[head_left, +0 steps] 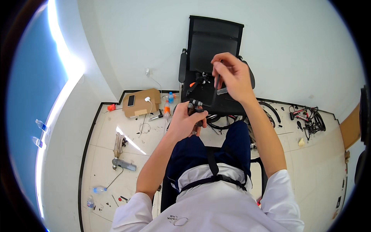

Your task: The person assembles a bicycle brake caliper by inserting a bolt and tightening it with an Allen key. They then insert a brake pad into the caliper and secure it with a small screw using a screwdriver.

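Note:
My left hand (184, 123) is closed around a small dark metal part with a silver bolt end (195, 103), held above my lap. What kind of part it is cannot be made out, as my fingers cover much of it. Higher up and to the right, my right hand (234, 77) pinches the long arm of a black L-shaped hex key (215, 92). The key's short bent end reaches to the bolt end of the part. Beyond my hands, a black office chair (216, 38) carries dark parts with an orange piece (199, 82) on its seat, beside a grey metal piece (222, 91).
To the left, cardboard (145, 100) bears a phone (131, 100) and a white charger (147, 99), with an orange-drink bottle (166, 110) nearby. A metal-and-grey assembly (123, 162) lies on the tiled floor. Bicycle parts (309, 118) lie at the right wall; a tyre (222, 123) is under the chair.

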`<act>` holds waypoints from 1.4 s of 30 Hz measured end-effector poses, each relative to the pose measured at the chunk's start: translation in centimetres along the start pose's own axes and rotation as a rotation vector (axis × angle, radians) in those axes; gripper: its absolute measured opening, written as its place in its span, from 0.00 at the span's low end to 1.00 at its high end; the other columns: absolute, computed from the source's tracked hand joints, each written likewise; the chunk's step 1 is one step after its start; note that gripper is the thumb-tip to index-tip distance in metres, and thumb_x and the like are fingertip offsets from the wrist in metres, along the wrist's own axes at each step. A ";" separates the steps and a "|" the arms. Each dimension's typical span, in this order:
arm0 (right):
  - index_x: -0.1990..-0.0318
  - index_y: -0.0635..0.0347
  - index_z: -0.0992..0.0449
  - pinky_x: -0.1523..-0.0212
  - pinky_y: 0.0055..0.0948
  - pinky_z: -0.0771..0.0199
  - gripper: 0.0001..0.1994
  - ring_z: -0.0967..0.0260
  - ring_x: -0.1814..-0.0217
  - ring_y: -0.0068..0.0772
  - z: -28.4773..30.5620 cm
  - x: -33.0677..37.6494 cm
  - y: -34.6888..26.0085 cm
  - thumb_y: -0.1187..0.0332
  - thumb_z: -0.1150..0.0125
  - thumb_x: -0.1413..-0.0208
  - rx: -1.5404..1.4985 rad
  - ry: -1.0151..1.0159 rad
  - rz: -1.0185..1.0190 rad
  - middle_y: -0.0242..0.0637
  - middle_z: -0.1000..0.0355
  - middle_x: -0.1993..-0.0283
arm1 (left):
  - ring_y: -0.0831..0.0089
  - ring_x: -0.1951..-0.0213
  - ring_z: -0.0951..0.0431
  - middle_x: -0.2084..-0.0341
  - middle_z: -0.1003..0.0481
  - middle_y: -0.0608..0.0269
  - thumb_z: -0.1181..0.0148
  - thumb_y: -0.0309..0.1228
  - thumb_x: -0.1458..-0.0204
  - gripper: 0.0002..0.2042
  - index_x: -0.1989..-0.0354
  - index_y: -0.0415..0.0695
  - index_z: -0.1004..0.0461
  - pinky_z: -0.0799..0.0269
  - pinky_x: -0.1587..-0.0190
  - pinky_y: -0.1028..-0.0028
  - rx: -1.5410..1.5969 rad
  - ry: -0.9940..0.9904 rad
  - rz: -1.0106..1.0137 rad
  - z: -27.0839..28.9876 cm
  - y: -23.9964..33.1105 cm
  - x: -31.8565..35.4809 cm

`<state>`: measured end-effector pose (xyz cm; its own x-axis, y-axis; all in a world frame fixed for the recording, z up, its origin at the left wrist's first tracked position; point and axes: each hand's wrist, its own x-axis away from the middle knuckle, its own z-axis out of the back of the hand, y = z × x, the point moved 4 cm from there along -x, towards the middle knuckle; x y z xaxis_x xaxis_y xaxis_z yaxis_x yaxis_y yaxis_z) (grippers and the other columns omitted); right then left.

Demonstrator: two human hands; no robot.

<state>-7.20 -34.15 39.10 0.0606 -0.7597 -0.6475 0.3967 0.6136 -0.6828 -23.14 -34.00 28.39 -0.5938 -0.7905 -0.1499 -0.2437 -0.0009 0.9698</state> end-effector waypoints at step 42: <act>0.83 0.55 0.36 0.80 0.30 0.42 0.25 0.38 0.84 0.33 -3.3 2.2 1.2 0.44 0.45 0.46 1.119 -0.730 0.870 0.31 0.39 0.87 | 0.83 0.86 0.37 0.88 0.33 0.68 0.37 0.26 0.57 0.05 0.75 0.41 0.26 0.49 0.83 0.78 -0.106 -0.029 0.230 1.4 -4.9 -2.4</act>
<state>-9.62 -34.39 35.79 0.8934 -0.4151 -0.1717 0.4312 0.6853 0.5869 -21.54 -31.24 23.70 -0.6463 -0.7596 0.0728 -0.0190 0.1114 0.9936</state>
